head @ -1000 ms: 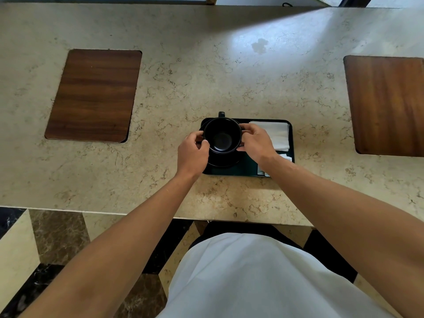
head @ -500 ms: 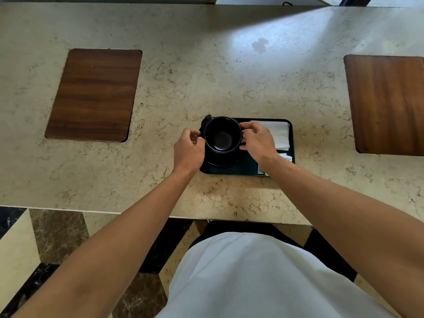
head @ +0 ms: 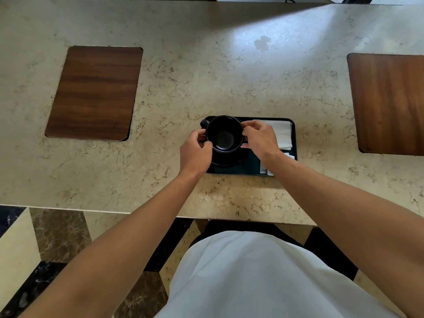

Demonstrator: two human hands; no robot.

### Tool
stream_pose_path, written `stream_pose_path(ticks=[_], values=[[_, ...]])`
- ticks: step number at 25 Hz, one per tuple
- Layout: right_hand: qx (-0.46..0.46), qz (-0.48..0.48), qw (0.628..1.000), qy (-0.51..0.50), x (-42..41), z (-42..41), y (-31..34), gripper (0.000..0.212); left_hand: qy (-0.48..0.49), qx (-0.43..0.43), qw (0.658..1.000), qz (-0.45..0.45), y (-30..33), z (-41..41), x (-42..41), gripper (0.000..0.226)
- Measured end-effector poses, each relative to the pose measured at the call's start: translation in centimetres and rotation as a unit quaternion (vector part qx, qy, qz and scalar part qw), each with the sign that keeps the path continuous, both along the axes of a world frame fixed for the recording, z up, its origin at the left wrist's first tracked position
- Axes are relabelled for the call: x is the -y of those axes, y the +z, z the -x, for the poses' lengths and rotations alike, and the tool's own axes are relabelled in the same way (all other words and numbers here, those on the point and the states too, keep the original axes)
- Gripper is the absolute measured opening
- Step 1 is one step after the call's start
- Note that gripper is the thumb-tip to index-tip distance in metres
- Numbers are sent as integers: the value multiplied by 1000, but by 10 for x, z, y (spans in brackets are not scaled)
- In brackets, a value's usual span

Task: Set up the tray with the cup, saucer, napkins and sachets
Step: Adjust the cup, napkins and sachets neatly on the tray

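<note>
The left hand (head: 195, 152) is curled around the left side of the cup (head: 224, 133), with the fingertips pressed on its wall. The cup is black and empty, and it is seated on a black saucer (head: 226, 160) at the left end of the tray (head: 249, 167). Its handle (head: 203, 123) is pointed to the far left. The cup is probably hard and smooth, so it can slip, and it can crack if it is bumped. It looks a little heavy for its size. It is best held by both sides, as it is now, or by the handle. The saucer should be kept flat and is best lifted by its rim.

The right hand (head: 261, 140) is wrapped around the right side of the cup, with finger and thumb pinched on the wall. Behind it, white napkins (head: 284, 134) are laid at the far right of the tray. These are soft and light and can be blown or pushed away easily. By the wrist, small sachets (head: 265, 169) seem to be tucked, but they are mostly hidden. These would be thin and light, and are best picked up by an edge.
</note>
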State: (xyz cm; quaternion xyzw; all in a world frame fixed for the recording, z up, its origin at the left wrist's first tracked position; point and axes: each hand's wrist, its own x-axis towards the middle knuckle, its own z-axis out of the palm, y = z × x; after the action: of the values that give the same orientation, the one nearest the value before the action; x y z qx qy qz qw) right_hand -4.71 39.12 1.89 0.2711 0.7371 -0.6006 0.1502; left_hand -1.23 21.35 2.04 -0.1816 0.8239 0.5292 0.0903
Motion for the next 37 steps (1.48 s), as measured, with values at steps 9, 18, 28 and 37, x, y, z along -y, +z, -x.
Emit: stream_pose_path(ticks=[9,18,28,37], values=[[-8,-35,999,26,5,12,0,30,29,22,998,-42,-5,-25,-5,32],[-15,-18,999,22,6,11,-1,37,33,20,998,-42,-3,-27,-7,36],[-31,-18,999,27,2,4,-3,36,44,14,999,-29,-4,-24,-7,29],[-47,-242,966,81,-13,-16,1,31,38,86,992,79,-21,0,20,38]])
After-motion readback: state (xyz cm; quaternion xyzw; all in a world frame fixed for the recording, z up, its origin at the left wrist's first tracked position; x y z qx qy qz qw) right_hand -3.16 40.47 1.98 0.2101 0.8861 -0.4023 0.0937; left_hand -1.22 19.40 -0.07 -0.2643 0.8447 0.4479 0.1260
